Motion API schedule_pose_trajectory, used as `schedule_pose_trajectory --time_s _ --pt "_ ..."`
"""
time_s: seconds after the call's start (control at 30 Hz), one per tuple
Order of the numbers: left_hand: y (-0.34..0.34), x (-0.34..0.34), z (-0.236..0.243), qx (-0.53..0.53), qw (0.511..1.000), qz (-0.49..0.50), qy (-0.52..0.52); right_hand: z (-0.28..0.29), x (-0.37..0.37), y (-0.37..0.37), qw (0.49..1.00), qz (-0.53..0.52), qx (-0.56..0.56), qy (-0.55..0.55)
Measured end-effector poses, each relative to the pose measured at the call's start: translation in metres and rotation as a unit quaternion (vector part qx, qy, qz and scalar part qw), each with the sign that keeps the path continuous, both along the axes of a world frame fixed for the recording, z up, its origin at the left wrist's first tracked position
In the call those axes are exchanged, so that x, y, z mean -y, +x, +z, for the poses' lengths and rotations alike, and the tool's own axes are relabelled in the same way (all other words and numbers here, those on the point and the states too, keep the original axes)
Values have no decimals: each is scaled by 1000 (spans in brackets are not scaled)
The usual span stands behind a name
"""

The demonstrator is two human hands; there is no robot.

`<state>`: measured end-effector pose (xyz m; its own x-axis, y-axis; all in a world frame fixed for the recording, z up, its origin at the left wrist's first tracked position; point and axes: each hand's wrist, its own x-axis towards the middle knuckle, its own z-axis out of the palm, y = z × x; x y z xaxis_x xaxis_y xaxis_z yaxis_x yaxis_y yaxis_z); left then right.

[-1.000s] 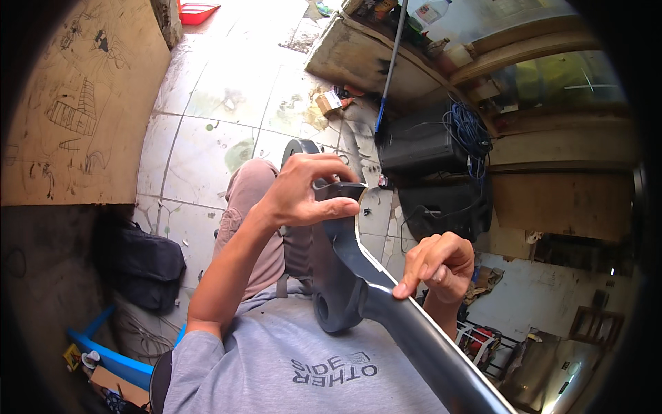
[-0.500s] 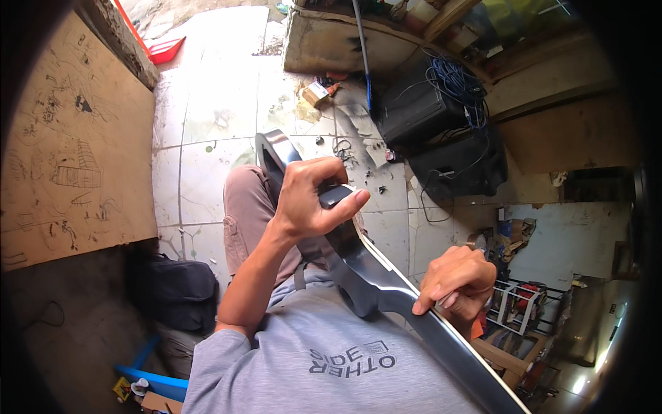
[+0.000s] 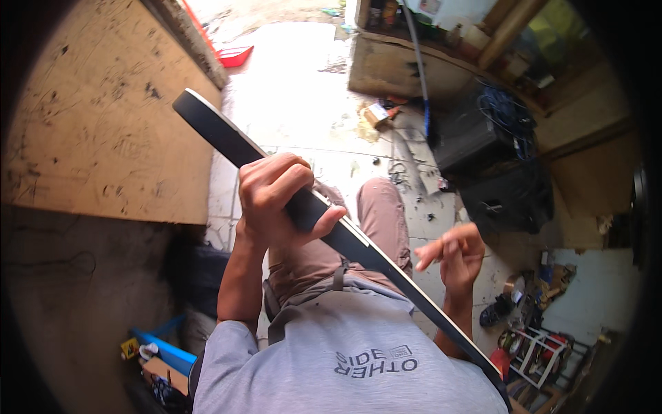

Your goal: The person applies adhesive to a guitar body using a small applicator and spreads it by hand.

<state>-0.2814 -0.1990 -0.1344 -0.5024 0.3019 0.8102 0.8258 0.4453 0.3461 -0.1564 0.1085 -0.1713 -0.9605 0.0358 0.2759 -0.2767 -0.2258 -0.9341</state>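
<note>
A long, glossy black guitar body (image 3: 348, 241) with a pale strip along its edge lies slantwise over my lap, seen nearly edge-on. It runs from the upper left to the lower right against my shirt, where its end is partly out of sight. My left hand (image 3: 276, 196) is closed round its upper part, the thumb lying along the pale edge. My right hand (image 3: 455, 255) hovers to the right of the edge, not touching it. Its fingers are partly bent with the foremost one stretched out, and nothing shows in them.
Black cases (image 3: 507, 186) with coiled blue cable stand at the right. A wooden board (image 3: 103, 131) rises at the left, near a red tray (image 3: 235, 56). Small scraps and a little box (image 3: 376, 114) lie on the tiled floor. A white metal frame (image 3: 541, 355) stands lower right.
The guitar body has tipped so its narrow side faces up, and its far end has swung left. My right hand has come off its edge. The view has shifted left.
</note>
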Motion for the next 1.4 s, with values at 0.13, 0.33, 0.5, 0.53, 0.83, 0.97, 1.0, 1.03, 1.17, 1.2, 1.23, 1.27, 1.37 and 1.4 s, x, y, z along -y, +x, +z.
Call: schedule_pose_trajectory --time_s 0.13,0.33,0.5,0.53,0.83,0.97,1.0,1.03,1.17,1.2,1.23,1.27,1.37,1.4 --pt "-9 27 -31 -28 998 26 -47 -100 -5 12 956 -120 263 52" --pt "2 32 -77 18 994 74 -79 -106 11 68 885 65 437 148" --pt "11 26 -88 48 991 96 -78 -89 -1 93 823 208 474 233" --pt "14 26 -91 68 990 95 -78 -83 -5 95 825 228 449 256" --pt "23 26 -98 53 993 52 -87 62 -3 44 850 222 370 303" --pt "23 38 -95 58 995 -10 -85 82 -11 -5 831 229 255 438" --pt "21 42 -95 70 994 -25 -77 77 -14 -17 833 241 220 447" --pt "20 47 -96 80 994 -33 -62 70 -13 -29 833 258 184 454" --pt "24 49 -93 127 991 -33 -1 16 1 -71 849 272 24 453" --pt "24 50 -92 137 990 -33 11 12 14 -80 847 280 34 451" --pt "24 54 -93 150 988 -33 21 4 29 -88 845 290 44 447" --pt "22 55 -94 135 989 -42 43 -5 43 -94 854 286 40 433" --pt "20 60 -94 160 984 -32 71 -51 82 -111 877 284 2 387" --pt "21 63 -94 169 982 -24 81 -56 94 -117 871 281 -9 404"
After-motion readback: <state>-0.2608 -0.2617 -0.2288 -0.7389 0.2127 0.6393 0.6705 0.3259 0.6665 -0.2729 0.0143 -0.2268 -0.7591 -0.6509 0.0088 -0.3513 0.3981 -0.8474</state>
